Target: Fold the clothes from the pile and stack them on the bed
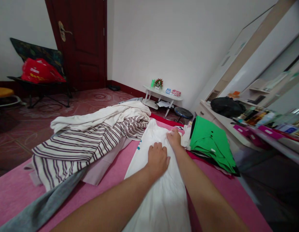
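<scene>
A long white garment lies lengthwise on a pink bed cover, with small teal marks at its left edge. My left hand rests on the middle of it, fingers curled into the cloth. Farther up, my right hand has its fingers closed on the garment's right edge near the far end. What lies under the fingertips is partly hidden. To the left is a loose heap with a striped top and a cream garment. A stack with a folded green garment on top sits right of my right hand.
A grey garment trails toward the near left. Beyond the bed stand a small white table and a round black stool. A cluttered dresser is at the right. A chair holds a red bag near the door.
</scene>
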Demonstrator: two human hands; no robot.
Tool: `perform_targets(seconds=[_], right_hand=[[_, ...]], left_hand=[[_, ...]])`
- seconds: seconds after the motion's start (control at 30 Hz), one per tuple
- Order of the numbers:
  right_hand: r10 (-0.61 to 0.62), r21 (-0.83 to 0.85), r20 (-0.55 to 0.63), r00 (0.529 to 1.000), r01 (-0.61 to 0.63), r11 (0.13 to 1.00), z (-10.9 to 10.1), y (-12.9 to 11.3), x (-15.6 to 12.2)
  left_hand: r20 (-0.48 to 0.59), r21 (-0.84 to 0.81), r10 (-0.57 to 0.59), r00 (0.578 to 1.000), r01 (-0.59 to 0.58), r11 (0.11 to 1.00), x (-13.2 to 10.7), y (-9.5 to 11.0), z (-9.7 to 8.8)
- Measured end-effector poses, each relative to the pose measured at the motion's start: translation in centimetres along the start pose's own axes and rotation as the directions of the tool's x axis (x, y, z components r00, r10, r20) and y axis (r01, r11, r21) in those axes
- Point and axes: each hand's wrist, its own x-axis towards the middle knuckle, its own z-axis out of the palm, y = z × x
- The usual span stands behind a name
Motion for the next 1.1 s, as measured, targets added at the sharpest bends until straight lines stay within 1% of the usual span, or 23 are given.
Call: perform_targets(seconds=[0.07, 0.13, 0.23, 0.3, 0.37, 0.47, 0.57, 0.67, 0.73, 0.8, 0.87, 0.93, 1.0, 1.03, 1.1], right_hand=[[-0.044, 0.000, 0.021, 0.999, 0.044, 0.999, 0.0, 0.0, -0.9], [-0.120, 0.008, 0.071, 0.990, 0.120, 0.993, -0.3, 0.0, -2.1], [-0.232, 0.017, 0.170, 0.958, 0.232, 0.973, -1.2, 0.1, -4.3], [-0.268, 0.015, 0.227, 0.936, 0.271, 0.962, -1.9, 0.1, -5.9], [-0.254, -0.017, 0.293, 0.922, 0.271, 0.962, -2.5, 0.0, -7.5], [-0.194, -0.084, 0.388, 0.901, 0.244, 0.966, -3.5, -0.2, -9.4], [-0.188, -0.094, 0.418, 0.889, 0.248, 0.964, -4.6, -0.2, -11.4], [-0.217, -0.090, 0.421, 0.881, 0.278, 0.956, -5.9, 0.2, -13.9], [-0.237, -0.079, 0.423, 0.874, 0.296, 0.952, -7.0, 0.8, -16.0], [-0.268, -0.053, 0.426, 0.864, 0.319, 0.946, -8.2, 1.4, -18.4], [-0.318, -0.009, 0.428, 0.846, 0.356, 0.935, -9.6, 1.9, -21.1], [-0.369, 0.047, 0.437, 0.820, 0.389, 0.920, -11.3, 2.2, -23.7], [-0.414, 0.125, 0.457, 0.787, 0.404, 0.906, -13.0, 2.4, -26.2], [-0.435, 0.170, 0.471, 0.767, 0.405, 0.898, -13.9, 2.4, -27.4], [-0.471, 0.256, 0.500, 0.727, 0.395, 0.882, -15.5, 2.3, -29.6]], left_hand=[[-0.014, -0.048, -0.012, 1.000, 0.011, 0.999, 0.4, -0.8, 0.0], [-0.030, -0.195, -0.058, 0.998, 0.052, 0.979, 0.7, -1.9, 0.2], [-0.035, -0.429, -0.137, 0.990, 0.109, 0.897, 1.3, -3.7, 0.8], [-0.033, -0.499, -0.147, 0.989, 0.111, 0.859, 1.6, -4.6, 1.1], [-0.028, -0.540, -0.126, 0.992, 0.091, 0.837, 1.7, -5.3, 1.3], [-0.016, -0.610, -0.084, 0.996, 0.057, 0.791, 1.5, -6.0, 1.3], [-0.002, -0.670, -0.043, 0.999, 0.031, 0.742, 0.4, -6.6, 0.6], [0.008, -0.712, -0.007, 1.000, 0.011, 0.702, -1.5, -7.2, -0.9], [0.015, -0.727, 0.025, 1.000, -0.007, 0.687, -3.1, -7.8, -2.1], [0.030, -0.722, 0.093, 0.995, -0.042, 0.691, -5.1, -8.4, -3.4], [0.065, -0.699, 0.195, 0.979, -0.095, 0.708, -7.3, -9.2, -4.8], [0.117, -0.671, 0.285, 0.951, -0.136, 0.729, -9.6, -9.9, -6.4], [0.185, -0.646, 0.343, 0.921, -0.149, 0.749, -11.7, -10.4, -8.3], [0.227, -0.634, 0.372, 0.900, -0.153, 0.758, -12.6, -10.6, -9.4], [0.323, -0.622, 0.445, 0.835, -0.168, 0.765, -14.1, -10.8, -11.6]])
